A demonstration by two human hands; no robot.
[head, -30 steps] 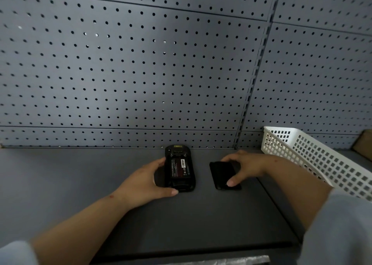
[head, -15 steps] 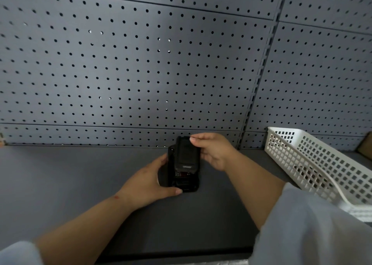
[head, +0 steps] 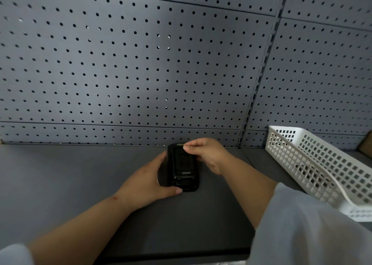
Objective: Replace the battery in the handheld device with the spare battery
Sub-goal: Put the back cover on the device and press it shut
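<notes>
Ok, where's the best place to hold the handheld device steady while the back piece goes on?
Grip the handheld device by its long side edges, coming from the left, as the left hand does. It lies flat on the shelf, and the right hand works its top end.

Two hands (head: 149, 181), one device (head: 183, 169) (black), one basket (head: 314, 164).
</notes>
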